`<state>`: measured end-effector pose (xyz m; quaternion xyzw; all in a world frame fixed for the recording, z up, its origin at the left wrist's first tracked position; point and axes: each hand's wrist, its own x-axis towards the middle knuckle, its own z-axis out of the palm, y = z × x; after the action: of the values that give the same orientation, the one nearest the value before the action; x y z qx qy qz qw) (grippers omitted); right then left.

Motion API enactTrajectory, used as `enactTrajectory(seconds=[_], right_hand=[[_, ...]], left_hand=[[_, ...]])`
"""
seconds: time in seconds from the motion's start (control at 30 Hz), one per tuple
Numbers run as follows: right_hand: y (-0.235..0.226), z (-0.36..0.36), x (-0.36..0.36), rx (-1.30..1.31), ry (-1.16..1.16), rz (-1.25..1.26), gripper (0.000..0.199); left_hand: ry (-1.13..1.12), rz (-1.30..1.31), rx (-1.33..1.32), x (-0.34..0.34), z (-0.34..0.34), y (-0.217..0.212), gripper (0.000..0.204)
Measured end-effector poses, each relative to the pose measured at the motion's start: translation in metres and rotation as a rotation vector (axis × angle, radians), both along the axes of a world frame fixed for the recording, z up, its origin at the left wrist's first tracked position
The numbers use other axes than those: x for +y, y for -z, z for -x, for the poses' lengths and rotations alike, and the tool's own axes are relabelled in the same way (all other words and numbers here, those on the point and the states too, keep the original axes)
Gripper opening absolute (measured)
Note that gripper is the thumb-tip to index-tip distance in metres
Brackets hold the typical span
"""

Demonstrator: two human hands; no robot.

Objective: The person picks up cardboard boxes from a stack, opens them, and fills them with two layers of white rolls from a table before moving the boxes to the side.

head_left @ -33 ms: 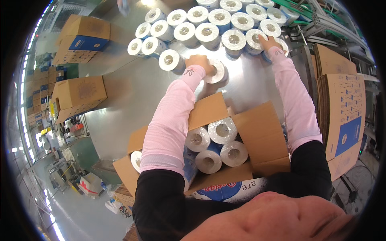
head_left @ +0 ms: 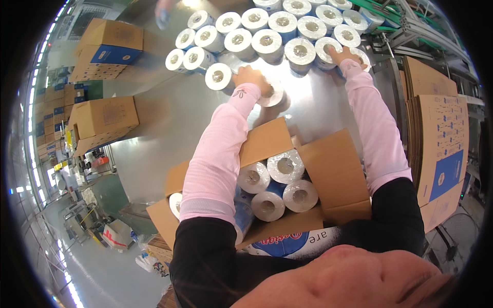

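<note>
My left hand (head_left: 250,77) is closed on the near rim of a plastic-wrapped paper roll (head_left: 276,96), which stands on the metal table, a little blurred by motion. Just left of this hand is another upright paper roll (head_left: 218,77). Farther right, my right hand (head_left: 349,56) lies over the nearest right-hand rolls of the group. Its fingers reach the top of a roll (head_left: 324,59) beside it; their exact grip is partly hidden. Close to my body, an open cardboard box (head_left: 334,169) holds several white rolls with blue wrapping; my left arm hides part of it.
Rows of upright rolls (head_left: 267,43) fill the far side of the metal table (head_left: 154,133). Two cardboard boxes (head_left: 105,118) stand at the left. Flattened cartons (head_left: 444,133) lean at the right, below a metal frame (head_left: 411,31). A blurred thing (head_left: 163,13) appears at the top edge.
My left hand and its roll have shifted slightly left. My right hand stays nearly in place. The blurred thing at the top has come a little farther into view.
</note>
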<state>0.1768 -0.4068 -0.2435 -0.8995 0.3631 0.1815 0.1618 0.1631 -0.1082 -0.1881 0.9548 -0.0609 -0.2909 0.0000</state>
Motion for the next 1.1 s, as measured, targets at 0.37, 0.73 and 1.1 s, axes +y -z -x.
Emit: enactTrajectory(seconds=[0.37,0.73,1.1], right_hand=[[-0.005,0.134,0.041,0.062,-0.701,0.21,0.057],[0.004,0.275,0.004,-0.314,-0.387,-0.446,0.049],[-0.266,0.211,0.037,-0.288,-0.925,-1.546,0.044]], left_hand=[[0.093,-0.216,-0.335,0.101,0.003,0.057,0.031],[-0.463,0.829,-0.331,0.12,0.026,-0.049,0.045],[0.33,0.764,-0.039,0.143,0.265,-0.235,0.043]])
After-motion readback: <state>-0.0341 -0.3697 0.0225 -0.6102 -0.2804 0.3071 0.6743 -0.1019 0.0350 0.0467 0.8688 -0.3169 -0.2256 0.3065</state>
